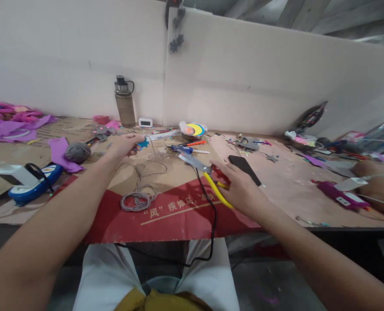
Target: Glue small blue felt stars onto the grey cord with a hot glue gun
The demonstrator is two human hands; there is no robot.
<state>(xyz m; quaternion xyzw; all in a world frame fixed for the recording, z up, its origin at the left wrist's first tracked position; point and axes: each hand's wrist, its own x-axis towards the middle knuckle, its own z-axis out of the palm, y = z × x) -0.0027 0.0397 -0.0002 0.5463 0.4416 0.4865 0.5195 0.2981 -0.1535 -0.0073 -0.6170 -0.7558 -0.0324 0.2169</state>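
My left hand pinches a small blue star-like cutout. Grey cord runs from near that piece down to a loose coil on the cardboard. In my right hand are scissors with silver blades and yellow handles, a red part showing near the fingers. Their blades point left and away from me, apart from the blue piece. Between the hands lies a blue glue gun, with a black cable looping over the table's front edge. A black phone rests just beyond my right hand.
A water bottle and a small white digital clock stand by the back wall. Left are a ball of grey yarn, purple scraps and a blue power strip. A purple power strip lies right, beside another person's arm.
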